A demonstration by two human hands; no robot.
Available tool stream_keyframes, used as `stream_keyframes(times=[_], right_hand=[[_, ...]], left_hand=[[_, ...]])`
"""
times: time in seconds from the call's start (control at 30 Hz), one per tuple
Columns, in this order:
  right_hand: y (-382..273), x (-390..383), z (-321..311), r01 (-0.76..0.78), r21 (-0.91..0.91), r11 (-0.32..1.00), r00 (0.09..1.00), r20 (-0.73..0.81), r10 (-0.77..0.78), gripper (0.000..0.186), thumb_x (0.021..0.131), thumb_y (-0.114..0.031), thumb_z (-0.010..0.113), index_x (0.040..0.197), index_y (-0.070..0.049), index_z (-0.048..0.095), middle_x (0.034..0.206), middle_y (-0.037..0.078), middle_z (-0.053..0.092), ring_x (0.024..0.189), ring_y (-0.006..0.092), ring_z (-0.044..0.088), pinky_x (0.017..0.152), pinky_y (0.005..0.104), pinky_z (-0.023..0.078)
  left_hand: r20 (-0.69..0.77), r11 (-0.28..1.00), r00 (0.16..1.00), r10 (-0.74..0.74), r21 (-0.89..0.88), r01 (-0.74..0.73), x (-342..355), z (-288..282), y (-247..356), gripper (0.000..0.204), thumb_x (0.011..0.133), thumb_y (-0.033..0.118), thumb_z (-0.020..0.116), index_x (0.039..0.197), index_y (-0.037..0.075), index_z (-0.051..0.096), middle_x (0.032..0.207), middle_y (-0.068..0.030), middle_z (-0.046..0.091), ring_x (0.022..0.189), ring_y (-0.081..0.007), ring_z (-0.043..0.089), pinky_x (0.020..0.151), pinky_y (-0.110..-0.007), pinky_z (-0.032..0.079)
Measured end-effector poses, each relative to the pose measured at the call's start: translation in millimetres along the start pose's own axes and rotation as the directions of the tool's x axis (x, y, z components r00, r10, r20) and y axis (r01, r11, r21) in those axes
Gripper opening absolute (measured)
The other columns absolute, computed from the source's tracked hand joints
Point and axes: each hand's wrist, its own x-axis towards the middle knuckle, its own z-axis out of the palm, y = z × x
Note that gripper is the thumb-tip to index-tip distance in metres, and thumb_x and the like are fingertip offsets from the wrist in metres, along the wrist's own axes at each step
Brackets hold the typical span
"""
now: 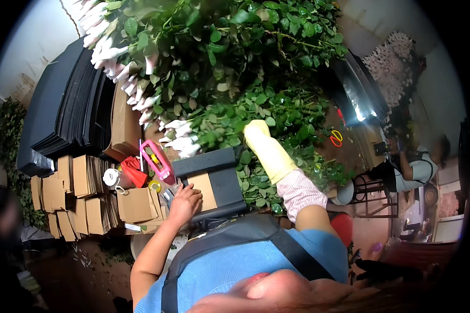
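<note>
A dark grey corrugated cardboard sheet (pixel 219 182), with edges folded up and a tan card (pixel 202 189) on it, lies in front of me. My bare left hand (pixel 187 202) rests at its left side, fingers lying over the tan card. My right hand (pixel 258 134), in a yellow rubber glove with a pink-patterned cuff, reaches forward to leafy stems (pixel 277 112); its fingertips are hidden or too unclear to make out. White-pink sleeved flower heads (pixel 180 138) stick out at the left end of these stems.
A large leafy pile (pixel 219 57) fills the far side. Left are dark cardboard sheets (pixel 62 104), tan cards (pixel 89 177), a pink tape dispenser (pixel 157 160), a red cloth-like item (pixel 134 171) and a white cup (pixel 111 177). Orange-handled scissors (pixel 336 138) lie right. A person (pixel 415 169) sits farther right.
</note>
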Motion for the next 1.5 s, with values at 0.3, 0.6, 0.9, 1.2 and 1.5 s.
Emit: stream_keyframes(times=[0.3,0.6,0.9,1.2,1.5], right_hand=[[25.4,-60.6,-48.9,0.537,-0.184,0.823,0.370,-0.826,-0.426,0.030,0.080,-0.005,0.062,0.110,-0.007,0.067,0.110,0.011,0.072,0.103,0.0294,0.068,0.101,0.0408,0.050],[-34.6,-88.4,-46.9,0.732,-0.128,0.669,0.439,-0.663,-0.607,0.025,0.095,-0.013,0.055,0.115,-0.019,0.067,0.100,0.006,0.070,0.077,0.0274,0.070,0.065,0.0382,0.057],[31.6,-54.6,-14.0,0.480,0.668,0.569,0.877,-0.381,-0.293,0.029,0.105,-0.029,0.050,0.106,-0.014,0.075,0.092,0.012,0.075,0.074,0.0242,0.070,0.069,0.0341,0.055],[3.1,-94.9,-5.8,0.875,0.384,0.295,0.483,-0.736,-0.475,0.059,0.072,0.015,0.044,0.124,0.000,0.069,0.108,0.016,0.076,0.088,0.0253,0.075,0.079,0.0331,0.061],[-82.4,-153.7,10.5,0.918,-0.067,0.390,0.211,-0.751,-0.625,0.036,0.088,-0.012,0.057,0.118,-0.025,0.071,0.101,0.001,0.074,0.076,0.0264,0.073,0.059,0.0389,0.057]], left_hand=[[0.009,0.996,0.998,-0.055,-0.064,0.055,0.0,2.3,3.1,0.019,0.087,0.015,0.074,0.105,0.008,0.074,0.114,-0.0068,0.070,0.127,-0.0316,0.059,0.114,-0.057,0.037],[0.018,0.999,1.000,-0.022,-0.028,0.023,-1.8,-1.4,-1.4,0.022,0.087,0.016,0.073,0.108,0.010,0.074,0.115,-0.0065,0.070,0.128,-0.0312,0.058,0.113,-0.055,0.039],[0.011,0.999,1.000,-0.005,-0.051,0.006,4.0,-3.3,-0.3,0.025,0.083,0.018,0.078,0.107,0.009,0.075,0.115,-0.0069,0.070,0.127,-0.0322,0.059,0.114,-0.055,0.039],[-0.006,0.997,1.000,0.023,-0.068,-0.023,3.2,0.8,0.5,0.023,0.082,0.015,0.078,0.104,0.007,0.074,0.113,-0.0085,0.070,0.124,-0.0341,0.060,0.112,-0.056,0.040],[-0.066,0.993,0.992,0.108,0.058,-0.104,2.0,-6.2,1.7,0.032,0.084,0.014,0.075,0.115,0.011,0.066,0.107,-0.0127,0.068,0.105,-0.0361,0.063,0.094,-0.044,0.053]])
